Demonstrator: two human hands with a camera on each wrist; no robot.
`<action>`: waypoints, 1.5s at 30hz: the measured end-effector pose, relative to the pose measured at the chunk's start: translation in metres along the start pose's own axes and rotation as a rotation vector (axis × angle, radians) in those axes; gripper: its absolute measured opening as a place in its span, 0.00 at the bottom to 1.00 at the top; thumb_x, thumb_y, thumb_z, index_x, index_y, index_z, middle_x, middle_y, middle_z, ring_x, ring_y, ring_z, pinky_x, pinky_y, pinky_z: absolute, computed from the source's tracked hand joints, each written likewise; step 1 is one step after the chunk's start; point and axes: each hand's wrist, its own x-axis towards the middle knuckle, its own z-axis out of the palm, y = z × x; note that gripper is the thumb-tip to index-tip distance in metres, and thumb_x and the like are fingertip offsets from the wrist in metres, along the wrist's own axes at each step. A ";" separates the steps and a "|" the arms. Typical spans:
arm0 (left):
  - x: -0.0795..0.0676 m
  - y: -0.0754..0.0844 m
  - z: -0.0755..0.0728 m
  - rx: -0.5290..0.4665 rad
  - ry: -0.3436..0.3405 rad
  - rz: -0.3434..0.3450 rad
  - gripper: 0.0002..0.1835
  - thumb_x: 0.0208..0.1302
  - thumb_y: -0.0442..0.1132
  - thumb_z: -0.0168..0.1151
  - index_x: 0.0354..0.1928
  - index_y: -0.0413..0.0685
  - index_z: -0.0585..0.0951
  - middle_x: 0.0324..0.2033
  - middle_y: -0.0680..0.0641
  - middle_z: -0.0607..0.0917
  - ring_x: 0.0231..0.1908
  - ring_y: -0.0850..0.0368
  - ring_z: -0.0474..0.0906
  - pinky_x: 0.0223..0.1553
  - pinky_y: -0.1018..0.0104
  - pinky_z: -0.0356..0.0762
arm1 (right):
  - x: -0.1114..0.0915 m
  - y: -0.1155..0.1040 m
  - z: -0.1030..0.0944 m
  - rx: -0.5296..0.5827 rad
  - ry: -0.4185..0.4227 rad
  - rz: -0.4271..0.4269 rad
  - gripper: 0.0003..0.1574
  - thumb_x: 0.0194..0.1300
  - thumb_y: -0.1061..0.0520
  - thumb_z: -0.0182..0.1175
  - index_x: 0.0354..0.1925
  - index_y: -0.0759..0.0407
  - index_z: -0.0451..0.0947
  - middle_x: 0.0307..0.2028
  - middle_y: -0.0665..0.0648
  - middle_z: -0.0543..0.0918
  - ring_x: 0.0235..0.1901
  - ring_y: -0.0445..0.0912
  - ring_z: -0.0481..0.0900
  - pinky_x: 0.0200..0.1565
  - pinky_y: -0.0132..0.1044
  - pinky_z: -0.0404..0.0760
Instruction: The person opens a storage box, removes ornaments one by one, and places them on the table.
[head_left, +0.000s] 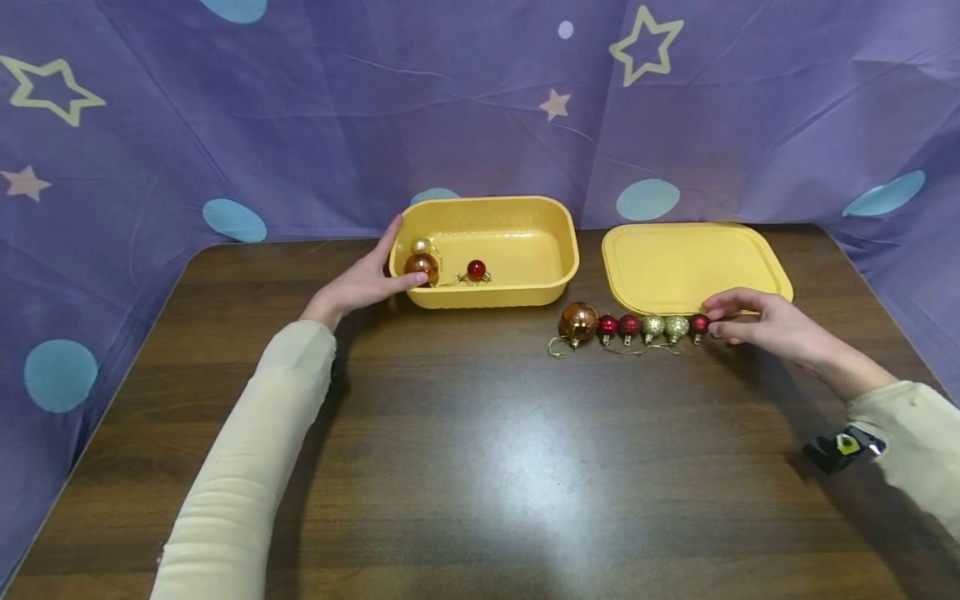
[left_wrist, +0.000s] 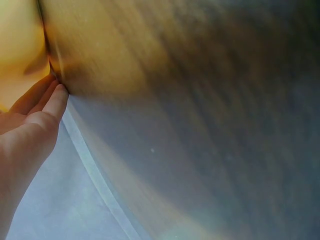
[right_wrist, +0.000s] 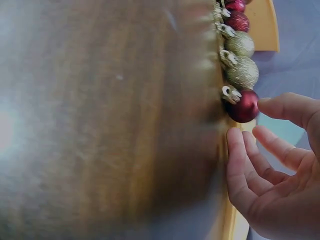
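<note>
My left hand (head_left: 363, 279) holds the left end of a yellow plastic box (head_left: 517, 295), thumb over its front rim and fingers along the outer side. Inside the box lie a large copper bauble (head_left: 422, 267), a small gold bauble (head_left: 422, 246) and a small red bauble (head_left: 476, 269). My right hand (head_left: 772, 327) is at the right end of a row of baubles. In the right wrist view its thumb touches the end dark red bauble (right_wrist: 244, 106), while the other fingers stay apart from it. Glittery gold baubles (right_wrist: 242, 72), red ones and a large copper bauble (head_left: 578, 323) continue the row.
A yellow lid (head_left: 693, 262) lies flat behind the row, right of the box. The brown wooden table (head_left: 480, 467) stretches towards me. A purple star-patterned cloth (head_left: 480, 100) hangs behind the table. Thin gold hanging loops (head_left: 637, 351) trail in front of the baubles.
</note>
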 end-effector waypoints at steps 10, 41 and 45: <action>-0.009 0.020 0.000 -0.025 -0.020 -0.021 0.55 0.65 0.44 0.64 0.76 0.55 0.31 0.74 0.37 0.39 0.71 0.39 0.45 0.69 0.48 0.41 | 0.010 -0.026 -0.014 -0.036 0.113 -0.032 0.17 0.64 0.65 0.62 0.48 0.46 0.79 0.38 0.43 0.81 0.35 0.36 0.82 0.34 0.29 0.79; 0.001 0.003 -0.003 0.032 -0.021 -0.005 0.56 0.64 0.51 0.64 0.76 0.63 0.30 0.75 0.41 0.39 0.71 0.43 0.44 0.69 0.48 0.42 | 0.082 -0.114 0.050 -0.010 0.060 -0.150 0.14 0.64 0.65 0.59 0.49 0.69 0.77 0.44 0.56 0.80 0.38 0.42 0.82 0.40 0.30 0.78; 0.000 0.001 -0.003 0.034 -0.023 -0.005 0.56 0.64 0.50 0.64 0.76 0.63 0.30 0.75 0.42 0.39 0.71 0.43 0.44 0.69 0.49 0.42 | 0.092 -0.119 0.059 -0.029 0.039 -0.177 0.14 0.64 0.65 0.59 0.48 0.69 0.78 0.44 0.58 0.80 0.38 0.47 0.82 0.40 0.30 0.77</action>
